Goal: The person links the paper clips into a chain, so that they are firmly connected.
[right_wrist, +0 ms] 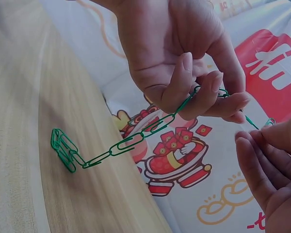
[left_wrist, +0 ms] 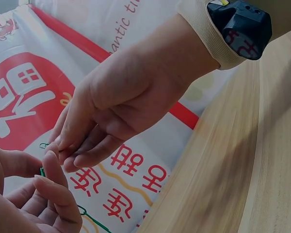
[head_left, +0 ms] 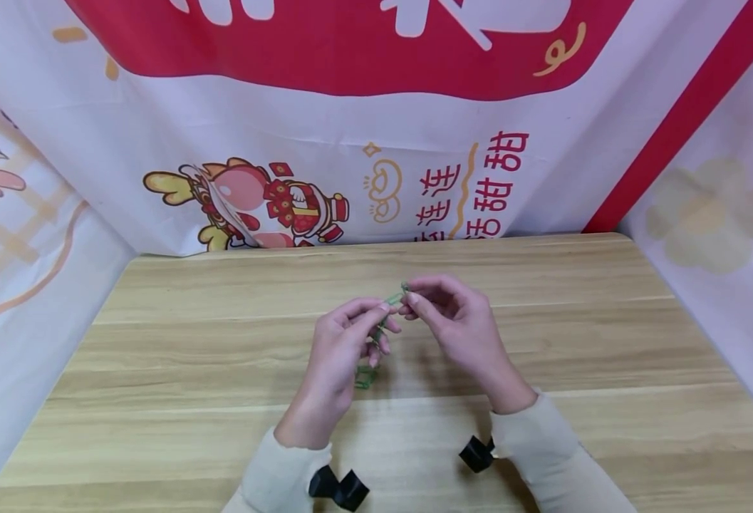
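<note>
A chain of linked green paper clips (right_wrist: 157,127) hangs from my left hand (head_left: 338,349), which pinches one clip between thumb and forefinger. Its lower end lies as a small heap (right_wrist: 63,151) on the wooden table, just below that hand in the head view. My right hand (head_left: 469,331) pinches a green paper clip (head_left: 405,288) at the chain's upper end. Both sets of fingertips are close together above the table. Fingers partly hide the clips there, so how the last ones are joined cannot be made out.
The wooden table (head_left: 190,370) spreads out under both hands. A printed white and red cloth (head_left: 325,128) hangs along its back edge, with more cloth at the left and right sides. Black wrist-worn devices (head_left: 479,454) sit at the cuffs.
</note>
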### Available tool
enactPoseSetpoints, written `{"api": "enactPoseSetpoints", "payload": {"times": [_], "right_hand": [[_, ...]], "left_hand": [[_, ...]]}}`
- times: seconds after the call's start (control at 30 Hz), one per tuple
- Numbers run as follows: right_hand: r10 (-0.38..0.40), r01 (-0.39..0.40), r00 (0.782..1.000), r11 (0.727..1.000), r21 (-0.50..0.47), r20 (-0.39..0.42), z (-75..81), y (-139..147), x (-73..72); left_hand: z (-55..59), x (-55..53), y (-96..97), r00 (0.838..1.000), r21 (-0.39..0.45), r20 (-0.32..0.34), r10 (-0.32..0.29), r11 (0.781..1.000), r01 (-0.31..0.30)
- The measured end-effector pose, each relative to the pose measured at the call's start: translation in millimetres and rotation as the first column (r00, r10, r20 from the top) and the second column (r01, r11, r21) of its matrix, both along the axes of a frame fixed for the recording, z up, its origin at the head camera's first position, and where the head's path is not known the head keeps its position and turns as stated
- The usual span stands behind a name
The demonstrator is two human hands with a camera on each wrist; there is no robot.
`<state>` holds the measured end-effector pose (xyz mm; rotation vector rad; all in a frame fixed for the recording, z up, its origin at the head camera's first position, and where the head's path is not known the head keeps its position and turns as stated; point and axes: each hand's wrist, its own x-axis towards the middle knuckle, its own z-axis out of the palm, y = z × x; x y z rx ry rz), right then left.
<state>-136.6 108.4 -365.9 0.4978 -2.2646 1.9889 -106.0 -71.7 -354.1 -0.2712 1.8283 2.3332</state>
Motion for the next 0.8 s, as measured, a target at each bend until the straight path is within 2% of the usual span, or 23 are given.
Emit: {"api": "enactPoseSetpoints", "payload": {"times": [0.27, 0.8], "right_hand": [[0.017, -0.017, 1.000, 1.000, -0.004, 0.022, -1.4, 0.3, 0.5], [0.026, -0.026, 1.000, 0.999, -0.038, 0.000, -1.3, 2.3, 0.6]], "left_hand": [[0.4, 0.7, 1.0, 1.000, -0.001, 0.002, -0.004, 1.000, 0.004], [1.8, 2.4, 1.1, 1.000, 0.002, -0.004, -0.016, 1.000, 0.016]]}}
